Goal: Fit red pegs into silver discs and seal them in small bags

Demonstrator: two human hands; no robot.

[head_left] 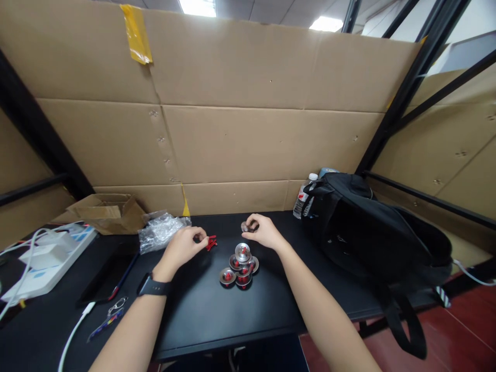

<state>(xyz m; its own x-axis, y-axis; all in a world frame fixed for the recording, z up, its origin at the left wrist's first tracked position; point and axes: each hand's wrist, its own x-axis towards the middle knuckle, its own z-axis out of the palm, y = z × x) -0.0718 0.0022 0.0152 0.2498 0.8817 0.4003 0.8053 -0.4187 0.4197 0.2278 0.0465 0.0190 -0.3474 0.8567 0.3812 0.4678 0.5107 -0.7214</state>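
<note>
My left hand [186, 245], with a dark watch on the wrist, has thumb and fingers pinched at a small cluster of red pieces [211, 244] on the black table. A thin red piece shows at the fingertips; its exact shape is too small to tell. My right hand [264, 232] is raised a little behind the pile and pinches a small round metal disc [244, 227] by its edge. Between and in front of both hands lies a pile of several shiny round metal dishes [243, 251] with red centres, some overlapping.
Crumpled clear plastic [160, 231] and an open cardboard box [110, 212] lie at left, near a white power strip [46, 268], a phone [110, 271] and a keyring [108, 320]. A black backpack [372, 232] and water bottle [304, 199] stand right. Cardboard wall [248, 144] behind.
</note>
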